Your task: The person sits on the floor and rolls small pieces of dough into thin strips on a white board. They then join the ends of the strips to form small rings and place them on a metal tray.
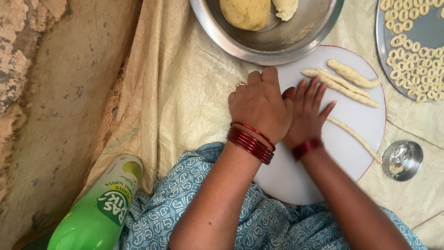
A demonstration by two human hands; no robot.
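Head view: both hands lie together, palms down, on the round white plastic board set over a beige woven cloth on the floor. The left hand, with red bangles at the wrist and a ring on one finger, lies over the inner edge of the right hand, whose fingers are spread flat and point away from the body. Whatever dough is under the palms is hidden, so I cannot tell whether either hand closes on anything.

The nearest visible piece is the thin pale dough rope, just beside the right hand on its outer side; its long axis runs diagonally from near the fingers toward the board's right edge. The right hand is plainly the nearer of the two. Beyond the fingertips lie three thicker, stubbier dough ropes (matte, slightly grainy, soft-looking), roughly parallel.

Farther off sits a shiny steel bowl holding two smooth dough lumps. At right, a flat steel tray carries many small dough rings; a small steel cup stands near the board's rim. A green plastic bottle lies by the blue patterned garment.
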